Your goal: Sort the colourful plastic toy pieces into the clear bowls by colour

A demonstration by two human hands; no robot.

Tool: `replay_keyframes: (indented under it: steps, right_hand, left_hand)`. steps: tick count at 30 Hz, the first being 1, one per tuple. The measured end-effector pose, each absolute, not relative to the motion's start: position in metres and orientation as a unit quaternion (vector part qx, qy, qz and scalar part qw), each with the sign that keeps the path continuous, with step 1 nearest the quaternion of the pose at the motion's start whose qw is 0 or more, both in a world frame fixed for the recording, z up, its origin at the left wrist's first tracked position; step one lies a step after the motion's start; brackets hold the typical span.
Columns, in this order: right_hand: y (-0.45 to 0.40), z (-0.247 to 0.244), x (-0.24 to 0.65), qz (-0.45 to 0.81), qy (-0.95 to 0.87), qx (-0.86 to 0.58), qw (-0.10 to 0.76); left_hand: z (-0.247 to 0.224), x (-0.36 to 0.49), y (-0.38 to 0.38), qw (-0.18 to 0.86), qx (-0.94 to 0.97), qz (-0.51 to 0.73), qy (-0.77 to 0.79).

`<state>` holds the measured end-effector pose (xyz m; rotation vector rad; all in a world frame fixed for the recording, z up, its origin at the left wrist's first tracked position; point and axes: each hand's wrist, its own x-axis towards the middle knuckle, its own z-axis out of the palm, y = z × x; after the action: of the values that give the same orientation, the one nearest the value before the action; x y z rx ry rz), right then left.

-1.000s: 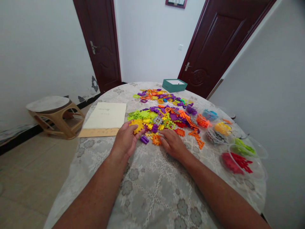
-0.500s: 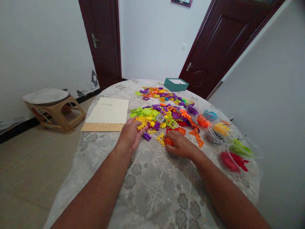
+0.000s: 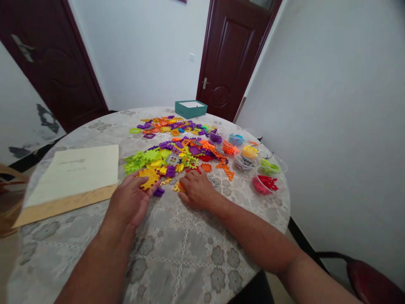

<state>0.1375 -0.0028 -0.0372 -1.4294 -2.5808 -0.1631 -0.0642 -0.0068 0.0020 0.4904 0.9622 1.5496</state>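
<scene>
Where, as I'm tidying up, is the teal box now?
In the head view, the teal box stands right of the middle of the table's far edge, behind the farther pile of colourful pieces.

The left hand (image 3: 131, 196) holds a yellow toothed piece (image 3: 149, 179) at the near edge of a mixed pile of plastic pieces (image 3: 194, 150). The right hand (image 3: 196, 188) rests palm down, its fingertips on a yellow-orange piece (image 3: 177, 188). A second pile (image 3: 167, 125) lies farther back on the tabletop (image 3: 180, 236), near a teal box (image 3: 190, 110). Clear tubs of sorted pieces (image 3: 251, 157) stand to the right.
</scene>
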Motion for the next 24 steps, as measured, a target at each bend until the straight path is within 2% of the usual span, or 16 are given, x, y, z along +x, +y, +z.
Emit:
replay_keyframes:
  steps: [12,17,20,24]
  right_hand:
    - [0.003,-0.037,0.159,-0.062,-0.862,-0.497,0.081]
    - [0.000,-0.036,0.160,-0.072,-0.839,-0.526,0.122]
    - [-0.003,-0.037,0.157,-0.053,-0.850,-0.503,0.143]
    - [-0.009,-0.040,0.148,-0.028,-0.870,-0.476,0.123]
  left_hand:
    - [-0.002,-0.059,-0.007,0.590,0.220,0.647,0.429]
    - [-0.002,-0.060,-0.009,0.581,0.212,0.654,0.435]
    - [-0.003,-0.059,-0.009,0.581,0.213,0.658,0.429]
    - [-0.005,-0.058,-0.009,0.574,0.208,0.663,0.433]
